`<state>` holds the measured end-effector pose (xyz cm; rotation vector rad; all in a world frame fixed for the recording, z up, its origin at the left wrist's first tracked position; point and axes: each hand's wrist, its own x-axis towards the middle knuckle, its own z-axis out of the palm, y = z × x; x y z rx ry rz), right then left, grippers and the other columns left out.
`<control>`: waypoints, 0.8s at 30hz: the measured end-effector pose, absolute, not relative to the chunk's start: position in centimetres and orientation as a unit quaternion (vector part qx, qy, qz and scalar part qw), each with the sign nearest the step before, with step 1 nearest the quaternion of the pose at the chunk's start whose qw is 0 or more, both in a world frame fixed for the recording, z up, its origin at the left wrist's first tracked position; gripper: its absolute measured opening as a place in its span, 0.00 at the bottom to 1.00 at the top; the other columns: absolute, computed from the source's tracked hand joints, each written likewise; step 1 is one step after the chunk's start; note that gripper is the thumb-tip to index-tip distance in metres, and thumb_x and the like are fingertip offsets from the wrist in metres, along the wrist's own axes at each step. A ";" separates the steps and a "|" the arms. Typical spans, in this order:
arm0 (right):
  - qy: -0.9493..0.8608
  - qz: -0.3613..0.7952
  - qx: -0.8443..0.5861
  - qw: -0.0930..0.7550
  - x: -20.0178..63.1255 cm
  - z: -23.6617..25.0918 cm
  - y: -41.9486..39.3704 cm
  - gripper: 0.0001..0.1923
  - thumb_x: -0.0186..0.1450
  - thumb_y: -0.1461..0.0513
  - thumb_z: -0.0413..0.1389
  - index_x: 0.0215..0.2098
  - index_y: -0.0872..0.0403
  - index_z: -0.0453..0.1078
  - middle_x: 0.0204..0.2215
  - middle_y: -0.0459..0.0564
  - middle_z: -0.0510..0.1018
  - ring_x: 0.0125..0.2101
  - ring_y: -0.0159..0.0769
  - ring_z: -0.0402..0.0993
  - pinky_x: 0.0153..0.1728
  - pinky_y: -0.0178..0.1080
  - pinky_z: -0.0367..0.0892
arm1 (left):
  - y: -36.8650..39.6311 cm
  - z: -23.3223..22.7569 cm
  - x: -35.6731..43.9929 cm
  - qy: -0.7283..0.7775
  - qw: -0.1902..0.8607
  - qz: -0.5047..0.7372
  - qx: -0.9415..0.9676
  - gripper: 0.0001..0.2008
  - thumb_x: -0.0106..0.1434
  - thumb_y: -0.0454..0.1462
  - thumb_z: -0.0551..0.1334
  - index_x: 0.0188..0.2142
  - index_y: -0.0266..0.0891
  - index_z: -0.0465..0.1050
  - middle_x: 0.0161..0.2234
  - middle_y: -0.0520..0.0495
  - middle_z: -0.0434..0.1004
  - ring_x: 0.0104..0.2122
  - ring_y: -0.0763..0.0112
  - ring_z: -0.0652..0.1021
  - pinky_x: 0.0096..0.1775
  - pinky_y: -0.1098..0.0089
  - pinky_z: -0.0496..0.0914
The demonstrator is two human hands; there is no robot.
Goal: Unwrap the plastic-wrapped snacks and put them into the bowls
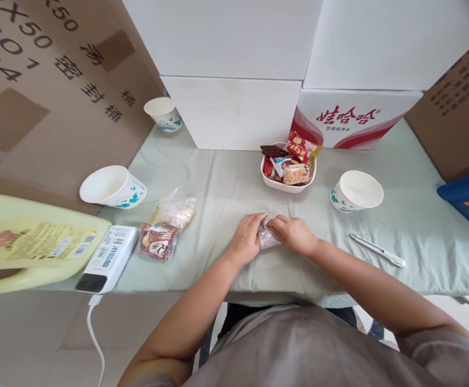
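Close together at the middle of the cloth-covered table [218, 188], my left hand [245, 236] and my right hand [295, 234] pinch a small, clear-and-pinkish wrapped packet [268, 239]. Fingers of both hands are closed on its upper part and cover most of it, so its contents cannot be made out. Just beyond them stands a white plastic bowl [286, 187] piled with packaged snacks, among them a red packet [302, 146] and a clear-wrapped pale bar [297, 174].
On the left are a brown snack packet [157, 242], clear wrappers [175, 210], a power bank [111, 255], a yellow jug [36, 244] and paper bowls [127, 188]. Another paper bowl [357, 191] and a pen [377, 250] lie right. White boxes [234, 113] stand behind.
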<state>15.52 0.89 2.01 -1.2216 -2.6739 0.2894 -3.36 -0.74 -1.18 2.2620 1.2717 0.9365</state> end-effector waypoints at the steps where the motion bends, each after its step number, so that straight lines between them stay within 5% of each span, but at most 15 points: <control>1: -0.893 0.094 -0.434 0.069 15.1 1.9 1.4 0.14 0.74 0.59 0.43 0.45 0.54 0.70 0.36 0.51 0.77 0.29 0.33 0.71 0.26 0.35 0.55 | -0.7 -1.3 -3.4 0.457 0.196 0.351 0.794 0.26 0.60 0.24 0.50 0.58 0.39 0.61 0.50 0.42 0.71 0.45 0.67 0.74 0.50 0.61 0.71; 7: -0.871 0.078 -0.484 -0.018 13.5 1.6 2.3 0.16 0.74 0.58 0.42 0.44 0.55 0.70 0.37 0.53 0.77 0.30 0.36 0.73 0.25 0.37 0.50 | -0.6 -1.4 -3.6 0.486 0.211 0.394 0.751 0.20 0.63 0.25 0.49 0.53 0.39 0.61 0.46 0.43 0.71 0.40 0.71 0.76 0.46 0.65 0.73; 13: -0.859 0.076 -0.506 -0.017 13.3 1.3 2.1 0.16 0.73 0.57 0.42 0.45 0.55 0.70 0.38 0.54 0.76 0.31 0.37 0.72 0.27 0.37 0.53 | -0.9 -1.0 -3.2 0.512 0.136 0.311 0.789 0.06 0.60 0.32 0.63 0.37 0.39 0.68 0.47 0.40 0.70 0.49 0.57 0.72 0.51 0.57 0.70; 19: -0.826 0.014 -0.555 0.102 16.3 1.7 3.1 0.13 0.70 0.62 0.47 0.41 0.58 0.73 0.39 0.59 0.75 0.40 0.45 0.69 0.41 0.42 0.61 | -1.1 -0.7 -2.9 0.558 0.090 0.290 0.772 0.13 0.54 0.35 0.69 0.38 0.38 0.71 0.45 0.41 0.72 0.45 0.56 0.70 0.50 0.56 0.69; 24: -0.911 0.085 -0.362 0.177 16.2 1.5 0.9 0.11 0.69 0.63 0.51 0.47 0.54 0.72 0.47 0.56 0.75 0.48 0.43 0.65 0.49 0.45 0.61 | -0.9 -0.7 -3.5 0.542 0.097 0.298 0.780 0.10 0.56 0.32 0.64 0.39 0.37 0.71 0.45 0.40 0.72 0.46 0.55 0.70 0.51 0.55 0.69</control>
